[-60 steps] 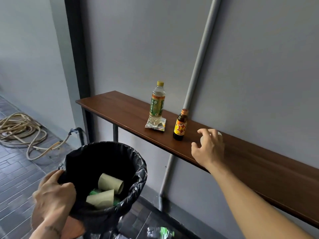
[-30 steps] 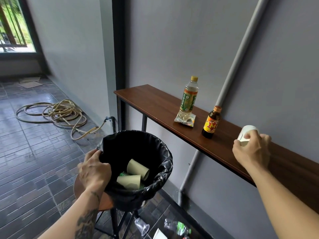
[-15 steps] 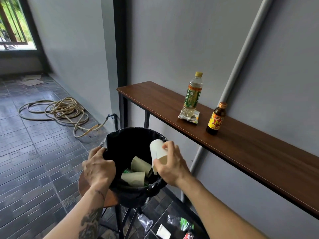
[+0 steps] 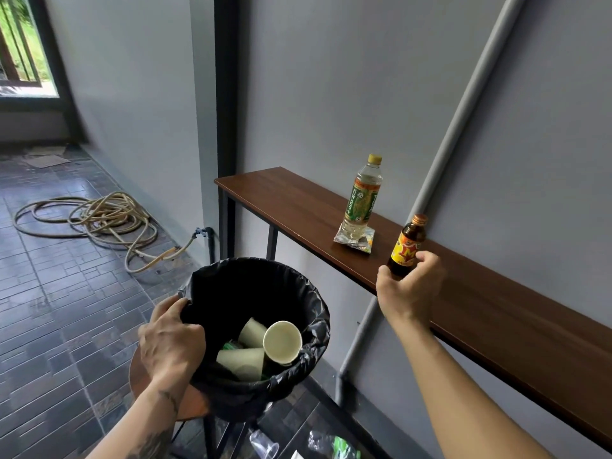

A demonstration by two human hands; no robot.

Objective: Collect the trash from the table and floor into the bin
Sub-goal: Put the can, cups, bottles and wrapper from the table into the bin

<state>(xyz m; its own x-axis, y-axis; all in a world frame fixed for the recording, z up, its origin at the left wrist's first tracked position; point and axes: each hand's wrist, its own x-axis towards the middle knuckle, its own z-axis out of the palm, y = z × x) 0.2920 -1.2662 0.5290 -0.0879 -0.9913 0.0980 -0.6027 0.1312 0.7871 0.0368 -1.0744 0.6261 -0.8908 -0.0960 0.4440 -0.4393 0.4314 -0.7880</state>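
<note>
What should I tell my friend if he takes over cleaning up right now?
Left hand grips the rim of the black-lined round bin. Right hand is closing around the small brown glass bottle on the long brown wooden table.
Done: three paper cups lie in the bin.
Left: that bottle, the tall clear plastic bottle standing on a flat wrapper, and plastic litter on the floor.

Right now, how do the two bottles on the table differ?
The tall bottle is clear plastic with a green label and yellow cap; the small bottle is dark brown with a yellow-orange label and coppery cap. The tall one stands on a wrapper, untouched; the right hand curls around the small one. Both stand upright and capped.
</note>
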